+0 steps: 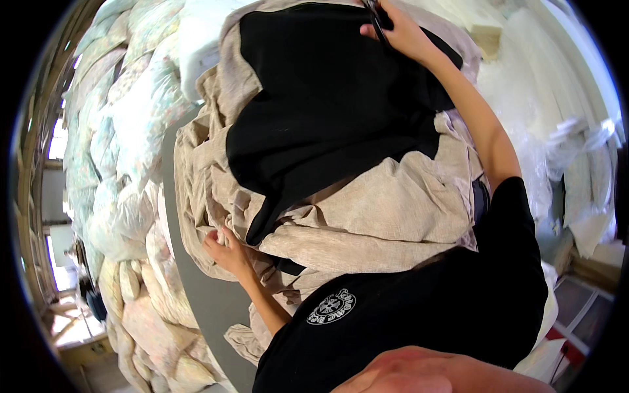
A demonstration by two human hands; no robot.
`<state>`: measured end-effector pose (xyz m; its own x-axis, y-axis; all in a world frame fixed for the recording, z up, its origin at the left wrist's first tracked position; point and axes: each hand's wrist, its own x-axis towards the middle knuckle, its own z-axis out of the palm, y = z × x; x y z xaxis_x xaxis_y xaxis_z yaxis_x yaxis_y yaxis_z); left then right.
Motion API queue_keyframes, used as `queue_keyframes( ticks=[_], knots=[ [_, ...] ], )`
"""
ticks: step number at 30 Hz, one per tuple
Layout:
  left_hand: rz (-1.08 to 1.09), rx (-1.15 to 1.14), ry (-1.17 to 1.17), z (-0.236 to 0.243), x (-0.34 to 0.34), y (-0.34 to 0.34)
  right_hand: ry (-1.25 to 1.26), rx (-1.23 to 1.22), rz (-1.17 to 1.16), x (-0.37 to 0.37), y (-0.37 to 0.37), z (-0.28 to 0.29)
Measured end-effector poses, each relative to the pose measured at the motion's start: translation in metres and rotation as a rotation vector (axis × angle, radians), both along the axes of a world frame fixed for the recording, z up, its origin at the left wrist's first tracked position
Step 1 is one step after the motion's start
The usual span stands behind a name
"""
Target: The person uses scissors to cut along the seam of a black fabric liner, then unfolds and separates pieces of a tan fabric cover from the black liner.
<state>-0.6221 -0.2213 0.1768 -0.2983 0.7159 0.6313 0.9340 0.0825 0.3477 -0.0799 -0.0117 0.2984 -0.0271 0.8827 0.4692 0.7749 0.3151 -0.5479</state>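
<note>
Beige woven fabric [386, 209] lies in loose folds, with a large black cloth piece [327, 98] spread over its middle. The black cloth narrows to a strip at its near left corner. My left hand [229, 254] is at the near left edge, its fingers bent on a fold of the beige fabric beside that strip. At the far right, my right hand [401, 34] is closed around a slim black tool [376, 21] above the black cloth's far edge. The tool's top is cut off by the picture's edge, and its kind cannot be made out.
A grey table edge [196, 295] curves along the left under the fabric. Beyond it rises a tall heap of pale, patterned stuffed bundles [131, 150]. White padding and clear plastic sheeting [524, 98] stand at the right. A small beige fabric end [242, 342] hangs near my left forearm.
</note>
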Motion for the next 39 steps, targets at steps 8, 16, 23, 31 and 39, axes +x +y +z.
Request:
queue_keyframes(
  ticks=[8,16,23,31,39],
  knots=[
    [-0.132,-0.398,-0.663,-0.037,-0.004,-0.02,-0.236,-0.167,0.019,-0.032,0.125,-0.041],
    [-0.058,-0.08,-0.74,-0.047,0.015,0.044,-0.194,-0.068,0.176,0.0,0.058,-0.068],
    [-0.137,0.472,-0.699,0.094,-0.058,0.106,-0.183,0.336,-0.167,0.137,-0.019,0.053],
    [-0.677,0.314,-0.789,0.232,-0.089,0.295,-0.192,0.452,-0.601,0.283,-0.2,0.156],
    [-0.568,-0.674,-0.144,0.096,0.049,0.421,-0.268,0.299,-0.737,0.257,-0.269,0.054]
  ],
)
